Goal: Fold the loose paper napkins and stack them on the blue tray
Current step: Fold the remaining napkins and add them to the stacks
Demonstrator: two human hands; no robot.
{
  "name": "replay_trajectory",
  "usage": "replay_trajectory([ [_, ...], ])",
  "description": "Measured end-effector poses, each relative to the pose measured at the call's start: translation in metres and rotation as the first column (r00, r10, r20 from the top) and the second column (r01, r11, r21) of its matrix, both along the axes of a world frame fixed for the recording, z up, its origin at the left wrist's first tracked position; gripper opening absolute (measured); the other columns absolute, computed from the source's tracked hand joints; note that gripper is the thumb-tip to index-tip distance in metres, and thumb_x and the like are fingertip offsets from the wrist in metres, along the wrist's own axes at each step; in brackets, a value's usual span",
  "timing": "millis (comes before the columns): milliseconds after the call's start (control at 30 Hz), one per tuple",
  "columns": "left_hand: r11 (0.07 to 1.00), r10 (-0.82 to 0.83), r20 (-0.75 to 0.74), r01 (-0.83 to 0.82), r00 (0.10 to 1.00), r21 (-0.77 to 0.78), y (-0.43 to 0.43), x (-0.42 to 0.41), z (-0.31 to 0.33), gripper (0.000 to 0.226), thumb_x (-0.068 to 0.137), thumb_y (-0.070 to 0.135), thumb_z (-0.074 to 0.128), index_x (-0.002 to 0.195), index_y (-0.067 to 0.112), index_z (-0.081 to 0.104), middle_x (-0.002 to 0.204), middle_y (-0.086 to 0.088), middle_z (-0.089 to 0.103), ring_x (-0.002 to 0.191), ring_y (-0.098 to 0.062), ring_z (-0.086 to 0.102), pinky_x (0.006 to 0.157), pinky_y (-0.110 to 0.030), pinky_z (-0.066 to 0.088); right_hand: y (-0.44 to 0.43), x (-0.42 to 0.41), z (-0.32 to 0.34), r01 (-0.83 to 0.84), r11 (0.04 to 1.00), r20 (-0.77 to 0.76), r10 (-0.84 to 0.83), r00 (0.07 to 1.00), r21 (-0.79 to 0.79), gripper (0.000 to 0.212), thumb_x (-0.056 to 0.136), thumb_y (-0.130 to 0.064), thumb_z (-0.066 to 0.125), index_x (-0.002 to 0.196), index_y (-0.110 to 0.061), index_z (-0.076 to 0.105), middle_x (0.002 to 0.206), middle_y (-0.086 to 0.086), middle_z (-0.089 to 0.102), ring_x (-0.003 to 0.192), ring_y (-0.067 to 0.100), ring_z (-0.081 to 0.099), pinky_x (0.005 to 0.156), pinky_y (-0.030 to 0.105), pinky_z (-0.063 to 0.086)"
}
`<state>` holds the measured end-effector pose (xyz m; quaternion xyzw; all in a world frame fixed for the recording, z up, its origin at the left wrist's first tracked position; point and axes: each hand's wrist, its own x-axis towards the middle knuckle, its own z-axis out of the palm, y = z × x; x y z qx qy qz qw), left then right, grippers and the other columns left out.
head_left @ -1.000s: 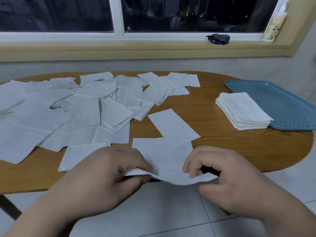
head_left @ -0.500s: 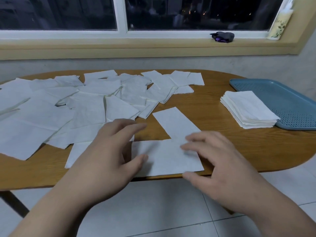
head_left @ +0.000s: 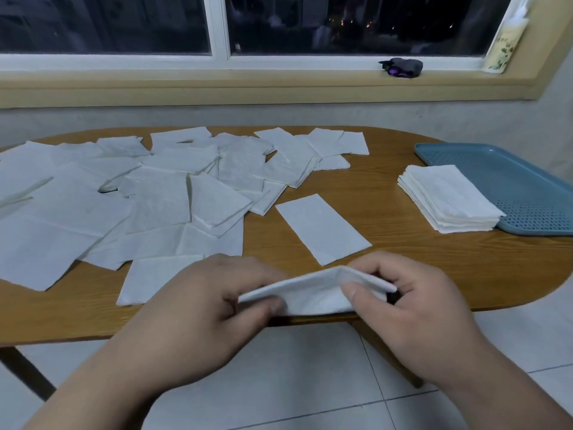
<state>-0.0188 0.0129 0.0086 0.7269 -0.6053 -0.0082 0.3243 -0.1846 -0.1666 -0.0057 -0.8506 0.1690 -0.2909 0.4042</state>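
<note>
At the lower centre of the frame, both hands hold one white napkin just above the near edge of the wooden bench. The left hand pinches its left end and the right hand pinches its right end, so the paper arches between them. A single folded napkin lies flat just behind. Loose napkins cover the left half of the bench. At right, a stack of folded napkins overlaps the left edge of the blue tray.
</note>
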Motion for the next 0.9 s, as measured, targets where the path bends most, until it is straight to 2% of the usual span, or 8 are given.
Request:
replay_trajectory([
  [100,0.983,0.140,-0.182,-0.160,0.973,-0.096,0.000,-0.005,0.004,0.039,0.085,0.043,0.062,0.114,0.067,0.053,0.075,0.010,0.066,0.065,-0.008,0.058,0.059,-0.013,0.041,0.002,0.003,0.001,-0.024,0.957,0.092,-0.002,0.996,0.289,0.041,0.087,-0.020,0.071,0.110,-0.053,0.062,0.085,-0.001,0.074,0.073,0.026,0.067,0.069,0.041,0.059],
  [167,0.976,0.206,-0.230,-0.216,0.951,-0.016,-0.002,-0.006,0.003,0.061,0.088,0.044,0.064,0.124,0.080,0.029,0.063,0.003,0.053,0.056,-0.013,0.051,0.054,-0.017,0.038,-0.001,0.007,-0.003,-0.013,0.962,0.073,-0.007,0.997,0.273,0.047,0.090,-0.027,0.069,0.119,-0.060,0.054,0.085,0.010,0.070,0.077,0.035,0.064,0.072,0.052,0.057],
  [300,0.969,0.214,-0.077,-0.202,0.974,0.141,-0.005,0.002,-0.002,0.078,0.089,0.045,0.054,0.126,0.084,-0.002,0.076,0.007,0.055,0.070,-0.010,0.053,0.062,-0.021,0.042,-0.010,0.013,-0.010,0.068,0.994,-0.114,-0.077,0.990,-0.083,0.029,0.090,-0.028,0.067,0.107,-0.051,0.069,0.078,-0.019,0.063,0.076,0.002,0.057,0.064,0.011,0.041],
  [400,0.977,0.153,0.075,-0.162,0.985,0.138,-0.004,0.016,-0.014,0.045,0.094,0.048,0.046,0.128,0.075,0.034,0.076,0.013,0.051,0.074,-0.006,0.052,0.058,-0.018,0.038,-0.013,0.018,-0.014,0.048,0.950,-0.266,-0.135,0.954,-0.310,0.015,0.091,-0.033,0.063,0.096,-0.038,0.076,0.083,-0.028,0.062,0.098,-0.006,0.050,0.075,0.007,0.037],
  [500,0.975,0.159,0.182,-0.183,0.970,0.125,-0.005,0.023,-0.023,0.032,0.089,0.048,0.045,0.109,0.047,0.070,0.068,0.021,0.043,0.072,-0.002,0.049,0.062,-0.018,0.037,-0.018,0.020,-0.013,0.091,0.941,-0.276,-0.187,0.943,-0.325,0.012,0.091,-0.033,0.063,0.088,-0.034,0.075,0.083,-0.019,0.054,0.094,0.000,0.049,0.074,0.014,0.040],
  [600,0.969,0.212,0.172,-0.230,0.962,0.092,-0.006,0.023,-0.024,0.033,0.084,0.053,0.046,0.100,0.044,0.074,0.077,0.021,0.046,0.080,-0.003,0.049,0.069,-0.025,0.043,-0.024,0.025,-0.004,0.150,0.932,-0.242,-0.237,0.941,-0.329,0.018,0.093,-0.040,0.057,0.104,-0.038,0.072,0.098,-0.020,0.049,0.102,0.000,0.040,0.087,0.022,0.042],
  [700,0.965,0.235,0.187,-0.252,0.954,0.071,-0.005,0.021,-0.023,0.029,0.081,0.057,0.051,0.098,0.046,0.071,0.093,0.021,0.043,0.092,-0.008,0.044,0.078,-0.033,0.044,-0.030,0.030,-0.001,0.103,0.913,-0.388,-0.268,0.882,-0.394,0.034,0.097,-0.049,0.045,0.126,-0.043,0.062,0.115,-0.021,0.042,0.113,0.002,0.026,0.105,0.030,0.031],
  [900,0.981,0.129,0.185,-0.153,0.974,0.121,-0.001,0.022,-0.022,0.029,0.083,0.060,0.053,0.104,0.048,0.068,0.119,0.028,0.048,0.115,-0.004,0.043,0.094,-0.039,0.042,-0.039,0.030,0.001,0.294,0.835,-0.327,-0.470,0.820,-0.465,0.028,0.094,-0.052,0.051,0.077,-0.033,0.062,0.100,-0.014,0.052,0.101,0.012,0.043,0.094,0.034,0.036],
])
